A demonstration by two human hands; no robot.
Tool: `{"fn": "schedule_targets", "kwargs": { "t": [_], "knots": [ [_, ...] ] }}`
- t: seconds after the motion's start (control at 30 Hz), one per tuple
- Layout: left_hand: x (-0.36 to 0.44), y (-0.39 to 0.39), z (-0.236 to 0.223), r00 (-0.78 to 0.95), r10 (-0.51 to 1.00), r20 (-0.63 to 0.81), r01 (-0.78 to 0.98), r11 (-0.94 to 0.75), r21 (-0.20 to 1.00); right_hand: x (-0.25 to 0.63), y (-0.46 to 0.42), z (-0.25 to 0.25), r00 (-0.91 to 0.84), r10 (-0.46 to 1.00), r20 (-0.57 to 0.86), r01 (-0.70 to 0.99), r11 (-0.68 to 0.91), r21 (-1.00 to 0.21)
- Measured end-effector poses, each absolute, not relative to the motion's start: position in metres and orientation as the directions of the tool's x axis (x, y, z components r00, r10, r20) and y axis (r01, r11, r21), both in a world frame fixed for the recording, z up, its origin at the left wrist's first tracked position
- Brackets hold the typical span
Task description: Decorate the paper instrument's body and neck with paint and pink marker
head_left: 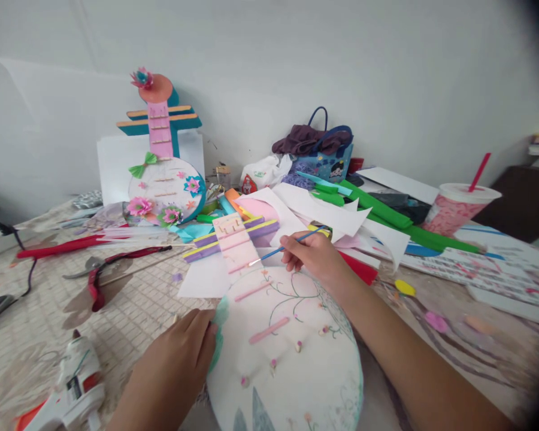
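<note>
Table (pixel 139 314): paper (pixel 312 202) behind disc (pixel 314 383); right fingers (pixel 291 246) pinch paintbrush (pixel 270 254); left fingers (pixel 205 338) bent, hold unclear.

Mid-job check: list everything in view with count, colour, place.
Paintbrush: one, blue, centre
Round craft: one, mostly white, front centre
Standing craft: one, multicoloured, back left
Glue gun: one, white, front left
Shears: one, red-handled, left
Paper scraps: many, mixed, centre
Strips: several, green, right of centre
Cup: one, pink, right
Handbag: one, blue, back centre
Cloth: one, purple, at handbag
Plastic bag: one, white, back centre
Jar: one, gold-topped, back centre
Table: one, beige, underneath
Wall: one, white, behind
Small clutter: uncountable, scattered
Left hand: one, at round craft's edge
Right hand: one, holding paintbrush
</note>
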State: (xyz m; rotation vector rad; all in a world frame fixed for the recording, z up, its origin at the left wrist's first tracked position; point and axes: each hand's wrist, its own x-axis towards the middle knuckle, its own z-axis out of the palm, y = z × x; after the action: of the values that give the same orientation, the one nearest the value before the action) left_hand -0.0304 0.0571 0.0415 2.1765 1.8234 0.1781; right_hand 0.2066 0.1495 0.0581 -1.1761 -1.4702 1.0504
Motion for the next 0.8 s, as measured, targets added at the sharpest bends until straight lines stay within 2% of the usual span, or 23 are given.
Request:
{"fn": "schedule_targets", "kwargs": {
  "t": [0.1,0.23,0.43,0.6,0.7,0.8],
  "knots": [
    [-0.030,0.057,0.042,0.183,0.978,-0.101,0.942,-0.145,0.302,0.205,0.149,0.057,-0.124,0.982,0.145,0.209,0.169,-0.963],
    [-0.030,0.057,0.043,0.183,0.978,-0.096,0.943,-0.147,0.298,0.210,0.148,0.058,-0.040,0.983,0.181,0.293,0.185,-0.938],
    [-0.028,0.057,0.043,0.186,0.977,-0.100,0.941,-0.148,0.303,0.212,0.146,0.060,-0.103,0.980,0.171,0.221,0.190,-0.957],
    [-0.029,0.059,0.044,0.188,0.977,-0.105,0.943,-0.149,0.298,0.221,0.147,0.063,0.031,0.982,0.186,0.294,0.169,-0.941],
    [-0.031,0.058,0.042,0.199,0.976,-0.086,0.942,-0.167,0.290,0.226,0.146,0.068,0.067,0.976,0.208,0.226,0.188,-0.956],
    [-0.032,0.057,0.041,0.195,0.978,-0.077,0.946,-0.166,0.279,0.222,0.146,0.069,0.032,0.982,0.186,0.106,0.182,-0.978]
  ]
}}
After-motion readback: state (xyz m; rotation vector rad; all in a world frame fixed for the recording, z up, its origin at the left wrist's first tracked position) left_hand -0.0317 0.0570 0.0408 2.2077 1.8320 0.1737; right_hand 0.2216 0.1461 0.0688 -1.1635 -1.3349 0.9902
